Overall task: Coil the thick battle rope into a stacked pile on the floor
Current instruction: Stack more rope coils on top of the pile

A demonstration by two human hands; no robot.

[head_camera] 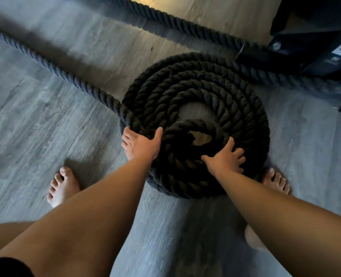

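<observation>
- A grey wood-grain floor (45, 116) fills the view, seen from above by a person bending forward over it.
- A thick black battle rope (245, 108) lies on the floor in a wide flat spiral of several rings, near the middle of the view and slightly to the right, with a small patch of bare floor showing at its centre.
- A smaller upper loop of the same rope sits on top of the near side of the spiral, starting a second layer.
- Two loose lengths of the rope run away across the floor: one stretches from the spiral's left edge towards the upper left corner, the other runs along the far side towards the upper right.
- A black piece of gym equipment (315, 37) stands at the upper right corner, just beyond the spiral.
- Two bare forearms reach down from the lower edge.
- The left hand (140, 144) rests on the spiral's left near edge, its grip spread wide, thumb across the rope.
- The right hand (225, 157) presses on the upper loop's right side, fingers splayed flat, not closed around it.
- A bare foot (62, 185) stands left of the spiral; another (275, 179) touches its right near edge.
</observation>
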